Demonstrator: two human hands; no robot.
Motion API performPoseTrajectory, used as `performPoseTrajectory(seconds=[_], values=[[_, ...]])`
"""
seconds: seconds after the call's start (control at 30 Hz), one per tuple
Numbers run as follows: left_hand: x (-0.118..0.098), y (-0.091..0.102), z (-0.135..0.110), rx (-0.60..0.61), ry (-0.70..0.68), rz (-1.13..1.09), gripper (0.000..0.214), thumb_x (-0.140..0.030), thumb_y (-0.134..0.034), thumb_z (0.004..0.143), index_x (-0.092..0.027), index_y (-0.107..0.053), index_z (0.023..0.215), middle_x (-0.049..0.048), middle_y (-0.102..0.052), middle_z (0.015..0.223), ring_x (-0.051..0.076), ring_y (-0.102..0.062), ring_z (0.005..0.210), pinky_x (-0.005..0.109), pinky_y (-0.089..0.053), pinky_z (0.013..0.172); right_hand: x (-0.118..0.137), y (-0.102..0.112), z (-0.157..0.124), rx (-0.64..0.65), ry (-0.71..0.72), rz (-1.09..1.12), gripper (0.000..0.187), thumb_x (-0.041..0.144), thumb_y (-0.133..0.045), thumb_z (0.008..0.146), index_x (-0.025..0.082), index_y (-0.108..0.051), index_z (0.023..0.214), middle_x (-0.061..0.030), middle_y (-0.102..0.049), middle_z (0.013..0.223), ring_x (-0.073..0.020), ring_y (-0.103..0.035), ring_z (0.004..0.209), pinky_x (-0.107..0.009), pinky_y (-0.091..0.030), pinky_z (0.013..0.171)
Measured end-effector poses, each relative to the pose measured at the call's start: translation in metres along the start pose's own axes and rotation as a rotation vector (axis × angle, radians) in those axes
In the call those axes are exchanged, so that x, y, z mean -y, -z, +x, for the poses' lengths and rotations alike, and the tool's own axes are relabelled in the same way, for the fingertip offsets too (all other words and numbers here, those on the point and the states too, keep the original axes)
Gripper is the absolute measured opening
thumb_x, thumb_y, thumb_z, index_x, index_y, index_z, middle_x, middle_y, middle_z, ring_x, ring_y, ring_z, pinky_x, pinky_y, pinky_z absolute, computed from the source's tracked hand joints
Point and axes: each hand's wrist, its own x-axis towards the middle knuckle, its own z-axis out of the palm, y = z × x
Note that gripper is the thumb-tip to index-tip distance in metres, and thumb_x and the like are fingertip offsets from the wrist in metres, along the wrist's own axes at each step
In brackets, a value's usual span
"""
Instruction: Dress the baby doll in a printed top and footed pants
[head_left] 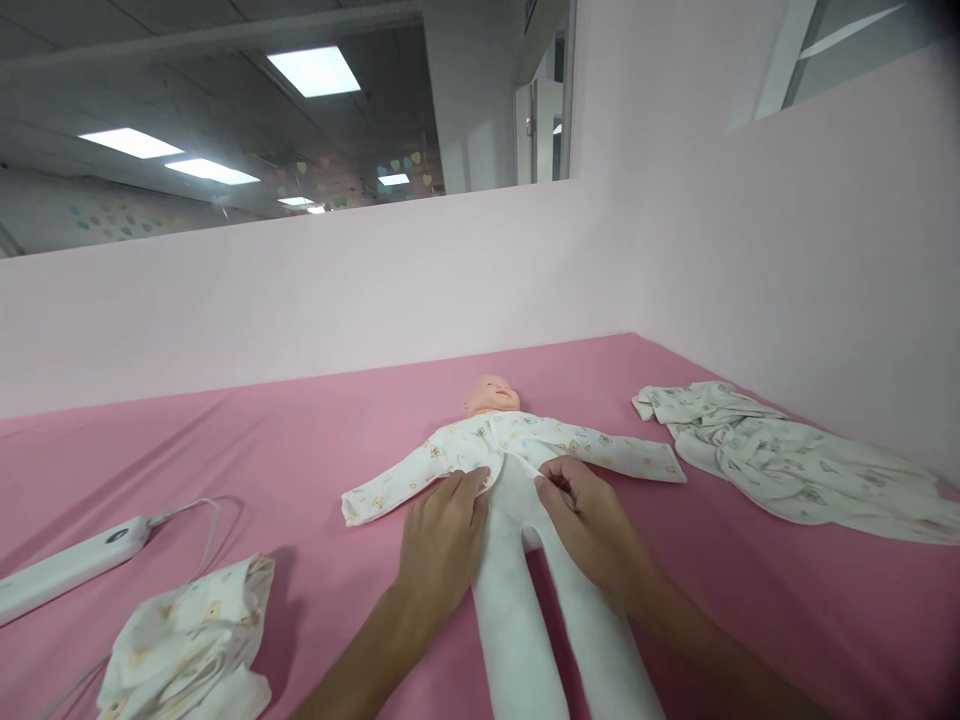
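Head view: a doll [493, 394] is lying face-up around the centre of the frame on a pink sheet [330, 420], wearing a printed top [465, 440] with its sleeves spreading to both sides. The left hand [446, 535] is pinching one front edge of the top, and the right hand [592, 515] is pinching the other. At lower left, a bundled garment [191, 630] is lying near a white device [75, 570]; a patterned cloth [787, 450] is lying crumpled at right.

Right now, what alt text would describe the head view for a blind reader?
The left hand and right hand hold the front edges of a patterned baby shirt on a doll, on a pink sheet. A crumpled garment and a white corded device lie left; a patterned cloth, right.
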Motion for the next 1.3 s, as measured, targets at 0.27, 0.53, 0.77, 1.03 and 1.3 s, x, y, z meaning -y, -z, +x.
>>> performPoseTrajectory(seconds=[0.27,0.53,0.77,1.03,1.3], values=[[-0.006,-0.004,-0.005,-0.048,-0.075,0.026,0.026,-0.018,-0.039,0.094,-0.02,-0.064,0.09,-0.0003,-0.061,0.077,0.014,-0.054,0.067,0.026,-0.033,0.058,0.001,-0.001,-0.003,0.048,0.022,-0.009,0.013,0.028,-0.046,0.089,0.022,-0.055,0.082,0.0006,-0.061,0.081,-0.019,-0.053,0.082,-0.036,-0.04,0.076],[-0.012,-0.011,-0.002,-0.156,-0.138,0.053,0.021,-0.011,-0.042,0.09,-0.019,-0.062,0.093,-0.0013,-0.062,0.079,0.014,-0.055,0.07,0.026,-0.035,0.059,-0.003,-0.006,-0.005,-0.082,0.206,-0.123,0.014,0.019,-0.046,0.088,0.021,-0.054,0.077,-0.0019,-0.059,0.083,-0.0206,-0.051,0.085,-0.037,-0.041,0.076],[-0.012,-0.017,-0.002,-0.261,-0.239,0.102,0.02,-0.01,-0.044,0.089,-0.019,-0.062,0.093,-0.0012,-0.061,0.076,0.014,-0.054,0.066,0.026,-0.035,0.056,0.004,-0.003,-0.009,-0.08,0.183,0.001,0.014,0.018,-0.047,0.088,0.023,-0.059,0.086,0.0,-0.065,0.089,-0.0189,-0.055,0.086,-0.035,-0.044,0.075],[-0.015,-0.018,-0.002,-0.265,-0.286,0.05,0.019,-0.011,-0.045,0.09,-0.018,-0.062,0.088,0.0002,-0.062,0.077,0.015,-0.053,0.069,0.026,-0.037,0.06,0.007,-0.008,-0.013,-0.085,0.201,-0.007,0.016,0.017,-0.048,0.088,0.023,-0.063,0.085,0.0014,-0.068,0.086,-0.0174,-0.058,0.082,-0.034,-0.046,0.073],[-0.013,-0.021,-0.002,-0.235,-0.258,0.033,0.02,-0.01,-0.044,0.088,-0.017,-0.058,0.075,0.0003,-0.059,0.07,0.014,-0.047,0.064,0.026,-0.032,0.058,0.007,-0.01,-0.019,-0.117,0.249,-0.012,0.018,0.013,-0.051,0.085,0.023,-0.066,0.086,0.001,-0.071,0.093,-0.0164,-0.062,0.089,-0.033,-0.05,0.079]])
